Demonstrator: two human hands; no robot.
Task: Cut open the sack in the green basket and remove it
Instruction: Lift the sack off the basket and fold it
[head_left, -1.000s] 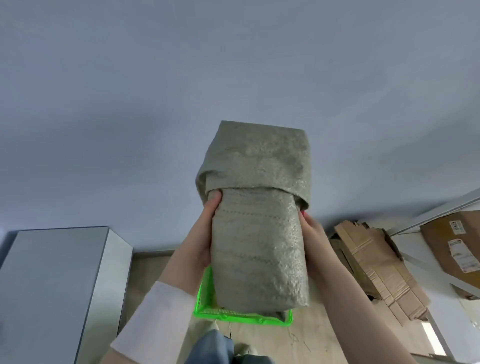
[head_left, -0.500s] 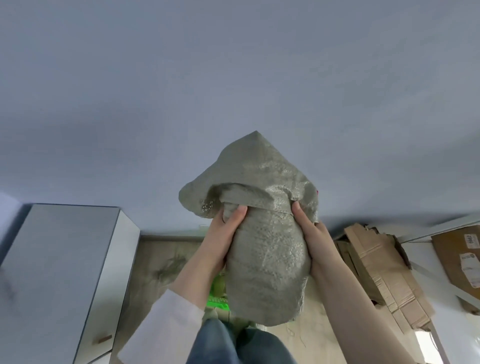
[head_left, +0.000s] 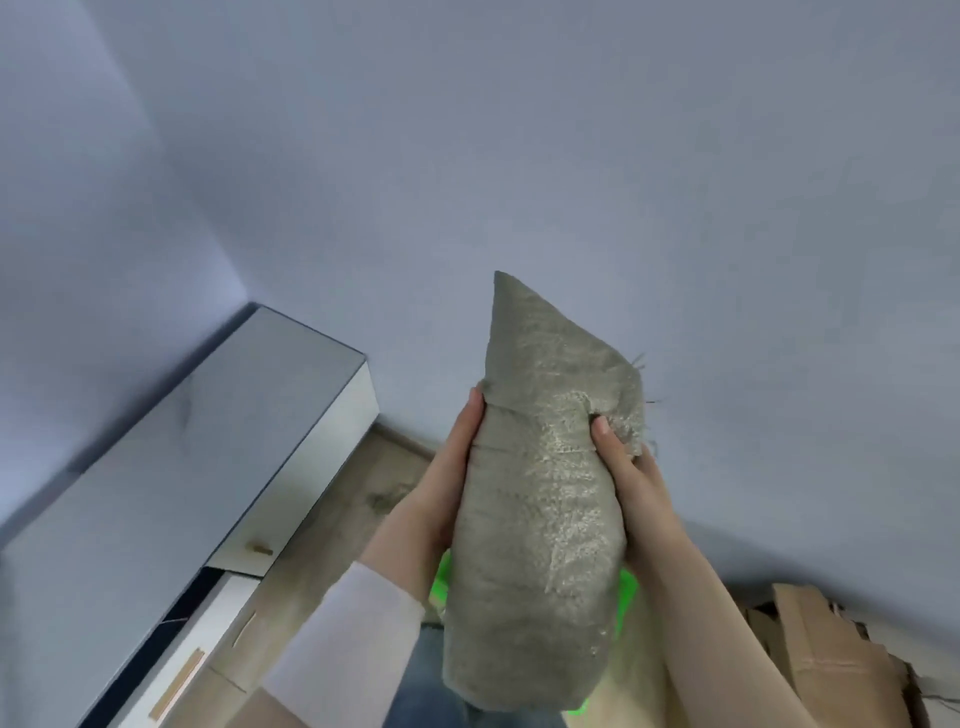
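Observation:
A grey-green woven sack (head_left: 540, 519) is held up in the air in front of me, folded over at the top into a point with frayed threads at its right edge. My left hand (head_left: 447, 483) grips its left side and my right hand (head_left: 631, 483) grips its right side, thumb pressed into the fabric below the fold. Below and behind the sack, only slivers of the green basket (head_left: 626, 603) show on the floor; most of it is hidden.
A long low white cabinet (head_left: 208, 467) with a grey top runs along the left wall. Flattened cardboard boxes (head_left: 831, 654) are piled at the lower right. Wood-look floor (head_left: 363, 499) lies between them, and a plain wall fills the view ahead.
The view swung left and the sack now stands taller and narrower, its folded top drawn into a point. Both hands kept their grip on its sides.

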